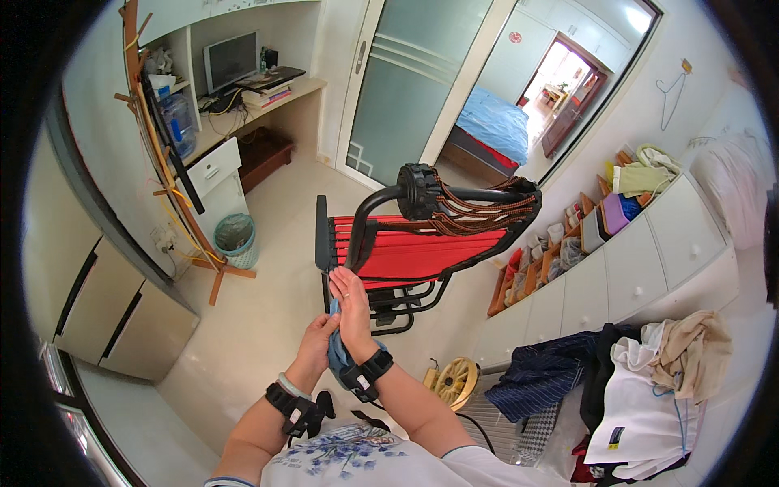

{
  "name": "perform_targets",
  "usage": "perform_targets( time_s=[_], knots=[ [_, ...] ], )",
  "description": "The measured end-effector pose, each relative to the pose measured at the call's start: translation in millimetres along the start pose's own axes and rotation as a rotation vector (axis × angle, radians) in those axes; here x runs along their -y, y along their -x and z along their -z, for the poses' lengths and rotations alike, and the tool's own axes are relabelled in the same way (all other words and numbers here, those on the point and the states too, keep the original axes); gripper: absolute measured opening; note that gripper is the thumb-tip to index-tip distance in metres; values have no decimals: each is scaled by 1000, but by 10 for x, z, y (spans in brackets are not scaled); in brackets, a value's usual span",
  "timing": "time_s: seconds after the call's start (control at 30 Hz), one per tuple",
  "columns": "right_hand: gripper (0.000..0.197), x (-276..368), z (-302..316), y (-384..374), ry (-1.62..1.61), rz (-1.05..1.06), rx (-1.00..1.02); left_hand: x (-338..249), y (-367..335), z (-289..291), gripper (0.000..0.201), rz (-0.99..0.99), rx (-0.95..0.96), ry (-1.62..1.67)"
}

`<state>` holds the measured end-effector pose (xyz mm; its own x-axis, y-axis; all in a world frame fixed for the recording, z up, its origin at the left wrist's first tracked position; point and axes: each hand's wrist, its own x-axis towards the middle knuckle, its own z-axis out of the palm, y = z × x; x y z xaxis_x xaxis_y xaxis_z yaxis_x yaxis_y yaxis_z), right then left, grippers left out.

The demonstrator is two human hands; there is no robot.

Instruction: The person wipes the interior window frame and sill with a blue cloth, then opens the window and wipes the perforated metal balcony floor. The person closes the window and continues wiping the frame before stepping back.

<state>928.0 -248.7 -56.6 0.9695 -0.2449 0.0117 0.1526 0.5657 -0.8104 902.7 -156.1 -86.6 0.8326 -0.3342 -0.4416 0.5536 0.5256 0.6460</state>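
A reclining chair [430, 253] with a red seat, a black tube frame and black and brown elastic cords stands in front of me. My right hand [352, 312] lies with straight fingers along the near left corner of its frame. A blue-grey cloth [333, 351] hangs between my hands, partly hidden behind my right palm. My left hand [315, 341] is closed on the cloth's edge, its thumb on top, just left of my right hand. Both wrists carry black strapped devices.
A coat rack [154, 138] and a blue wastebasket [235, 235] stand left. A desk [268, 101] with a monitor sits at the far left. White cabinets [625, 268] line the right, near a shoe rack [531, 272]. Clothes [649, 406] pile at the near right, beside a yellow round fan [456, 383].
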Motion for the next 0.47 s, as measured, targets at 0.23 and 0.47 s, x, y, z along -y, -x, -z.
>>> perform_targets(
  time_s=[0.23, 0.47],
  knots=[
    [50, -320, 187, -385, -113, -122, -84, -192, -342, 201, 19, 179, 81, -130],
    [51, -497, 317, -451, -113, -120, -137, -66, -557, 430, 21, 319, 123, -96]
  ],
)
